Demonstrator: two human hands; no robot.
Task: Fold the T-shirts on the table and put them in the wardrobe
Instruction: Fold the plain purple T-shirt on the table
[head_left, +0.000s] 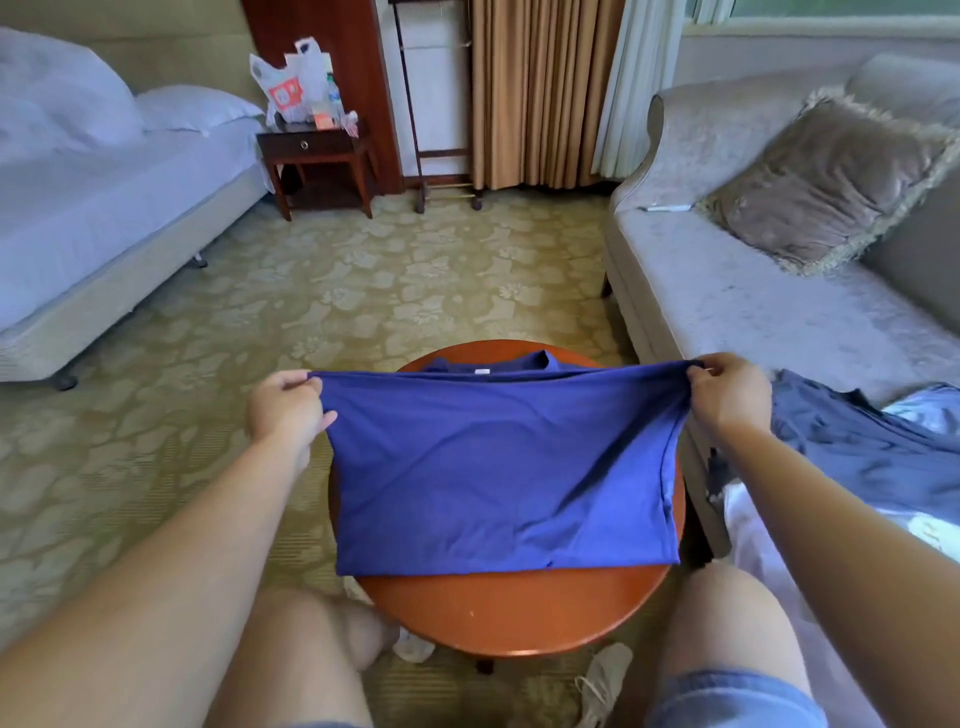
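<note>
Okay, patterned yellow carpet covered the floor. Bed with white sheets stood at left, grey sofa at right, tan curtain at the far wall between them.

Round wooden table stood close in front of the person, between the bare knees, just beside the sofa. Blue shirt was on the table: near part lay flat on the top, covering most of it, with a bare strip of wood on the near side. Its upper edge was raised and stretched taut between both hands. Collar showed beyond that edge at the table's far side.

Fringed cushion leaned on the sofa back. Grey garment lay crumpled on the sofa seat just right of the right wrist, and white cloth lay below it. Dark nightstand stood beside the bed.

Left hand pinched the shirt's left corner, thumb on the near side, fingers curled round the cloth. Right hand gripped the right corner the same way, fingers clenched on the fabric. Both forearms reached forward, one on each side of the table.

Plastic bag sat on the nightstand among small items too blurred to identify. Pale shoe lay on the carpet under the table's near edge. Small white label sat inside the collar.
</note>
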